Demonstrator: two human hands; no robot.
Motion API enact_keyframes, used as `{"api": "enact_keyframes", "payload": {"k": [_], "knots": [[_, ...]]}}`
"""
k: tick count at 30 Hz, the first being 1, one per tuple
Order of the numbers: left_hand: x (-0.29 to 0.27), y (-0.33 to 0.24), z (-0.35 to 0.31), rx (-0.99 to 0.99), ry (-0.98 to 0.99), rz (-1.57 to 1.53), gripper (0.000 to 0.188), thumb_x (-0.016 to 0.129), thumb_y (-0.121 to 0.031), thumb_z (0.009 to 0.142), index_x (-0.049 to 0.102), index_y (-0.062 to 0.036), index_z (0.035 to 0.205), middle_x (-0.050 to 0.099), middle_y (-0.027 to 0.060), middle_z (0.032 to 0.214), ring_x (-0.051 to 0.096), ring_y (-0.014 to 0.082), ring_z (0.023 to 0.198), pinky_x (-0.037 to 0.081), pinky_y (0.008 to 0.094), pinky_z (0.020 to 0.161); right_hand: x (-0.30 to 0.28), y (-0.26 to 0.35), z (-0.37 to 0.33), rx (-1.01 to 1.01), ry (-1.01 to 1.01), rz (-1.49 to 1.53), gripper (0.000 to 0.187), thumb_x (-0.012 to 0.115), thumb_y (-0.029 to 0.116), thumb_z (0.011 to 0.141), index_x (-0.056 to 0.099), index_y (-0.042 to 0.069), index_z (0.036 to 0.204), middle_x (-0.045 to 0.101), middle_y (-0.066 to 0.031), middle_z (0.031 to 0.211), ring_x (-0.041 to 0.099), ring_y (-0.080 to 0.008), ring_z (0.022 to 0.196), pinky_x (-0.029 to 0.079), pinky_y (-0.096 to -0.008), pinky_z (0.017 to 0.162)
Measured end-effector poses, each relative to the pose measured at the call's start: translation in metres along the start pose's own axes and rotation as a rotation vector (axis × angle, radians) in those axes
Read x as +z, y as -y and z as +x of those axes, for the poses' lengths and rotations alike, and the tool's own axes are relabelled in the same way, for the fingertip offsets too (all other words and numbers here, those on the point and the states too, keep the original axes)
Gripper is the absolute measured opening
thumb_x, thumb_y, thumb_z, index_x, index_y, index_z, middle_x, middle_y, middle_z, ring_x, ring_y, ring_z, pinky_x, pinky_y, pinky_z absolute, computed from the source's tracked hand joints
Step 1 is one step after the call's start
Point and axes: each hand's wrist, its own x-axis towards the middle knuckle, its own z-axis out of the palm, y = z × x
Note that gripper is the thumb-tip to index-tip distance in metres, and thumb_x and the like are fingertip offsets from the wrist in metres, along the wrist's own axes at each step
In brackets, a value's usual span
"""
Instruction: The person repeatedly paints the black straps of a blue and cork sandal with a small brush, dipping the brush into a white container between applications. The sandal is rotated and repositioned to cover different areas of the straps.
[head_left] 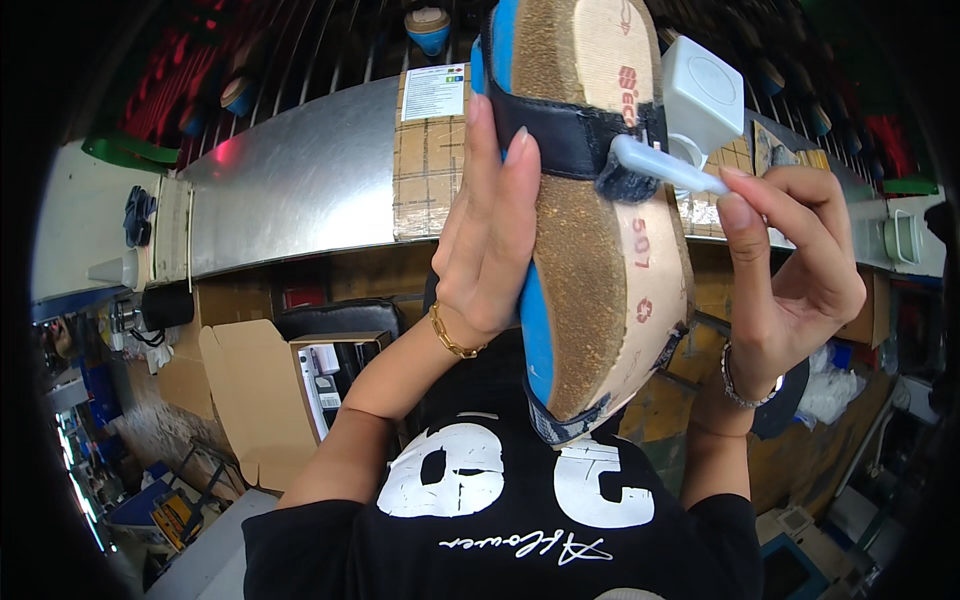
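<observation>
Close in front of me, sole side up, is a sandal (pixel 585 280) on a blue shoe last (pixel 538 330), with a brown rim round a beige insole board. My left hand (pixel 492 220) holds it from its left side, fingers along the black strap (pixel 555 135). Between thumb and fingertips, my right hand (pixel 790 255) grips a brush (pixel 670 165) with a pale plastic handle. Its dark head touches the strap end folded over the underside. The thumb of my left hand is hard to make out.
A white square-sided container (pixel 703 90) stands behind the sandal, near a cardboard piece (pixel 425 185) on the metal bench (pixel 300 175). Rails carry other lasts, including a blue one (pixel 428 35). An opened carton (pixel 255 390) sits below at left.
</observation>
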Motion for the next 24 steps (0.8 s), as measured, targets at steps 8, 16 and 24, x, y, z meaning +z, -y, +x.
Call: {"api": "enact_keyframes", "payload": {"k": [8,16,24], "knots": [[-0.002,0.004,-0.002,-0.244,0.015,-0.137,0.056,0.059,-0.002,0.091,0.042,0.0103,0.143,0.038,0.0409,0.145,0.058,0.0443,0.125,0.054,0.0392,0.1,-0.006,-0.011,0.01,-0.181,0.024,0.019,0.024,0.077,-0.009,0.074,0.077,-0.002,0.097,0.062,-0.0107,0.096,0.056,-0.0169,0.086,0.045,-0.0264,0.076],[-0.02,-0.014,0.015,-1.033,0.0,-1.252,0.065,0.038,-0.043,0.095,0.048,0.0036,0.14,0.054,0.0296,0.132,0.065,0.0352,0.112,0.057,0.0396,0.094,-0.018,-0.019,0.01,-0.14,0.227,0.17,0.023,0.077,0.0,0.07,0.078,0.0,0.093,0.06,-0.0124,0.095,0.056,-0.0184,0.086,0.041,-0.0256,0.074],[-0.019,-0.008,0.029,-1.176,-0.113,-1.412,0.086,0.024,-0.072,0.099,0.055,-0.0007,0.135,0.068,0.0211,0.12,0.072,0.0279,0.1,0.061,0.0394,0.087,-0.013,-0.002,-0.018,-0.04,0.169,0.167,0.022,0.079,0.002,0.064,0.078,0.004,0.086,0.06,-0.0121,0.096,0.054,-0.0204,0.086,0.039,-0.0287,0.075]]}}
